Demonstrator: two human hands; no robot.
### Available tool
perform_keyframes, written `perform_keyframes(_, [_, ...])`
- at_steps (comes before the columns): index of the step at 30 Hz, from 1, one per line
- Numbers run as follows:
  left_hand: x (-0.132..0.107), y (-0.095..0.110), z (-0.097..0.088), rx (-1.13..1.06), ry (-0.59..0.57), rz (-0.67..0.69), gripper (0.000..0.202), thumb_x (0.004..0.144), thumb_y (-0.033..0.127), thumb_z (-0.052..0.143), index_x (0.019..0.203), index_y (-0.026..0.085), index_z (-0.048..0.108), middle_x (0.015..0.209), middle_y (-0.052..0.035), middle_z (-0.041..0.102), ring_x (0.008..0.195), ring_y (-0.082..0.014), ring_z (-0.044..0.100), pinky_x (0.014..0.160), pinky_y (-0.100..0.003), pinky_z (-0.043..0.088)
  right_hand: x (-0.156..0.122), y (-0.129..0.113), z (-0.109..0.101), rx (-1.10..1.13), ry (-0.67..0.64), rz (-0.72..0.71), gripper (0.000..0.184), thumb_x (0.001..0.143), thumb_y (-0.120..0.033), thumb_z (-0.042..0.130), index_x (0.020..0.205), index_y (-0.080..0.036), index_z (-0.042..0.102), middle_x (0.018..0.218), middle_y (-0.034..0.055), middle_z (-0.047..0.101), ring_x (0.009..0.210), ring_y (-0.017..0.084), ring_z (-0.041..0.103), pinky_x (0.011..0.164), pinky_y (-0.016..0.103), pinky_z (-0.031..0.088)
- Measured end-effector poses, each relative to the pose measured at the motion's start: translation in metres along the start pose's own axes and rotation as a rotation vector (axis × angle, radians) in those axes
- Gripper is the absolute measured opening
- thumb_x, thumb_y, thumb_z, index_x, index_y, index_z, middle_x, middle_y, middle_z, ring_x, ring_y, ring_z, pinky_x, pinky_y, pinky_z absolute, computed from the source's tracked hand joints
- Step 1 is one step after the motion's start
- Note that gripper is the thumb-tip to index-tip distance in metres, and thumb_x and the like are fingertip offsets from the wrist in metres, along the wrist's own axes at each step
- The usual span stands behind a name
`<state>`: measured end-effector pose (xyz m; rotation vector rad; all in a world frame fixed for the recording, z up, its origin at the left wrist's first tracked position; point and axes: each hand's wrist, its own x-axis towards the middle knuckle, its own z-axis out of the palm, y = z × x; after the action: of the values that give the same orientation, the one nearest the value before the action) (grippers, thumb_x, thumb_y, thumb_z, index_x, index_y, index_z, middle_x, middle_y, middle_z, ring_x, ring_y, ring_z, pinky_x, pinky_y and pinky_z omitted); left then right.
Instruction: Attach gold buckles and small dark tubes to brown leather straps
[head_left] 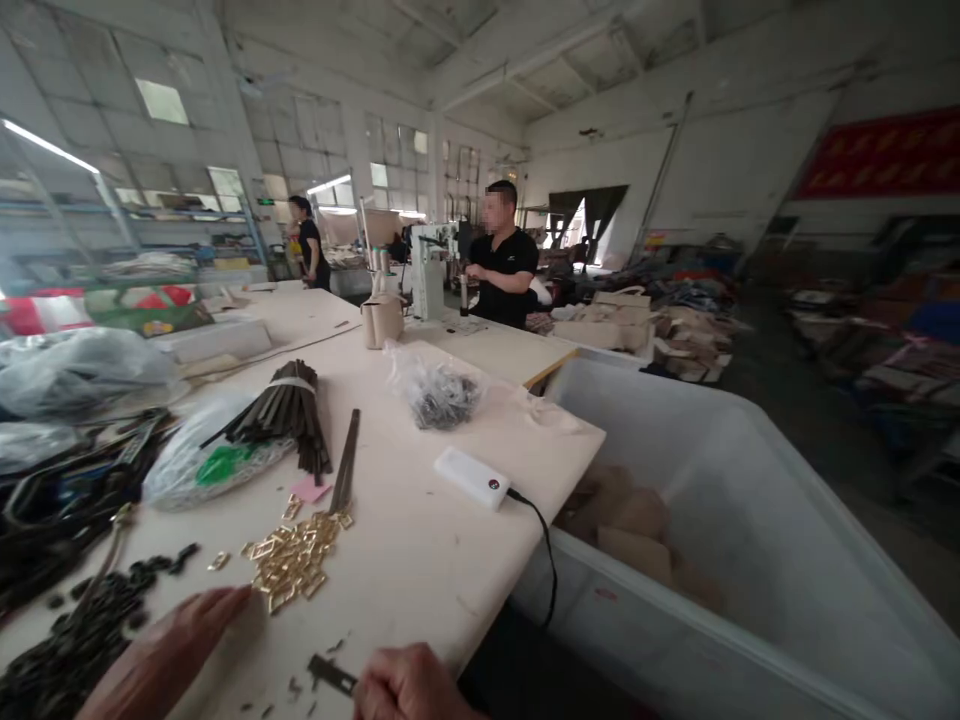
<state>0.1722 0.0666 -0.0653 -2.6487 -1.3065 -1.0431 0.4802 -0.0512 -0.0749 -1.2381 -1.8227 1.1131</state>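
My left hand (pixel 172 640) lies low over the table with its fingers stretched out, the tips beside a heap of gold metal buckles (pixel 295 555). Nothing shows in it, though its palm is hidden. My right hand (pixel 412 685) is closed at the table's front edge, gripping a short dark strip (pixel 334 674) whose end sticks out to the left. Small dark scraps lie around that strip. Left of my left hand is a pile of small black pieces (pixel 82 640). Beyond the buckles, a few long dark strips (pixel 346 460) lie flat near a banded bundle of dark strips (pixel 289 415).
A white power bank (pixel 471 478) with a black cable lies near the table's right edge. A large white bin (pixel 675 590) holding beige pieces stands to the right. A clear plastic bag (pixel 442 395) sits farther back. A person (pixel 510 265) works at a sewing machine (pixel 429 270).
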Motion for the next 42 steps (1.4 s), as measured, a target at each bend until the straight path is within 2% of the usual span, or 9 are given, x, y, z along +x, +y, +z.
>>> perform_keyframes(3, [0.015,0.023,-0.011,-0.01,-0.114,-0.243,0.023,0.07,0.031,0.053,0.078,0.03,0.075,0.075,-0.002,0.076,0.065,-0.0256,0.069,0.06,-0.032,0.05,-0.006,-0.021,-0.01,0.188,0.023,0.134,0.029,0.072,-0.05,0.057,0.053,-0.029,0.053,0.041,-0.0078,0.053,0.039,0.016,0.053,0.037,0.026,0.037])
perform_keyframes(7, [0.031,0.068,-0.019,-0.098,-0.143,-0.609,0.026,0.076,0.04,0.056,0.084,0.022,0.073,0.076,-0.005,0.074,0.072,-0.0235,0.069,0.07,-0.034,0.051,-0.01,-0.031,-0.023,0.314,-0.025,0.128,0.029,0.084,-0.052,0.054,0.069,-0.028,0.056,0.054,-0.0063,0.055,0.04,0.011,0.044,0.04,0.023,0.033])
perform_keyframes(9, [0.03,0.089,-0.016,-0.452,-0.037,-0.839,0.032,0.075,0.04,0.059,0.093,0.015,0.071,0.069,-0.0056,0.07,0.065,-0.0203,0.067,0.064,-0.031,0.051,-0.008,-0.025,-0.026,0.376,-0.075,0.137,0.03,0.09,-0.05,0.049,0.076,-0.025,0.057,0.059,-0.0055,0.055,0.04,0.009,0.042,0.042,0.023,0.032])
perform_keyframes(13, [0.018,0.137,-0.013,-0.926,0.121,-0.949,0.042,0.072,0.039,0.072,0.104,0.013,0.066,0.069,-0.0019,0.068,0.059,-0.0135,0.064,0.057,-0.025,0.05,-0.003,-0.019,-0.027,0.402,-0.067,0.127,0.036,0.092,-0.05,0.047,0.078,-0.018,0.058,0.059,-0.0038,0.055,0.04,0.008,0.042,0.041,0.022,0.03])
perform_keyframes(17, [0.005,0.179,-0.014,-1.075,0.147,-0.949,0.047,0.072,0.037,0.077,0.111,0.015,0.064,0.069,0.0009,0.067,0.056,-0.0108,0.063,0.055,-0.022,0.049,-0.004,-0.03,-0.026,0.5,-0.033,0.16,0.035,0.09,-0.051,0.052,0.083,-0.017,0.06,0.058,-0.0046,0.053,0.039,0.007,0.039,0.039,0.021,0.027])
perform_keyframes(22, [-0.008,0.202,-0.004,-1.095,0.078,-0.903,0.043,0.074,0.035,0.076,0.11,0.016,0.062,0.067,0.0028,0.066,0.058,-0.0104,0.063,0.055,-0.022,0.05,-0.006,-0.041,-0.02,0.508,-0.064,0.194,0.034,0.087,-0.052,0.06,0.084,-0.018,0.062,0.056,-0.0062,0.051,0.038,0.007,0.037,0.036,0.02,0.026])
perform_keyframes(32, [-0.022,0.212,0.005,-1.115,0.07,-0.735,0.045,0.073,0.025,0.079,0.114,0.019,0.061,0.083,-0.0004,0.066,0.075,-0.01,0.063,0.071,-0.023,0.053,-0.008,-0.051,-0.022,0.659,-0.03,0.263,0.033,0.08,-0.05,0.065,0.075,-0.018,0.057,0.052,-0.0074,0.047,0.037,0.005,0.031,0.035,0.019,0.021])
perform_keyframes(38, [-0.03,0.213,0.008,-0.864,0.152,-0.636,0.035,0.079,0.023,0.073,0.112,0.019,0.061,0.088,-0.0019,0.066,0.074,-0.0105,0.063,0.071,-0.024,0.054,-0.01,-0.052,-0.02,0.693,-0.05,0.272,0.036,0.079,-0.052,0.066,0.074,-0.018,0.058,0.053,-0.0064,0.049,0.038,0.005,0.031,0.034,0.019,0.021])
perform_keyframes(42, [-0.026,0.211,-0.001,-0.614,0.162,-0.423,0.017,0.081,0.02,0.072,0.097,0.019,0.066,0.084,-0.002,0.066,0.07,-0.01,0.062,0.068,-0.024,0.054,-0.01,-0.053,-0.02,0.671,-0.066,0.278,0.034,0.079,-0.051,0.065,0.073,-0.018,0.057,0.052,-0.007,0.047,0.038,0.005,0.031,0.035,0.019,0.021])
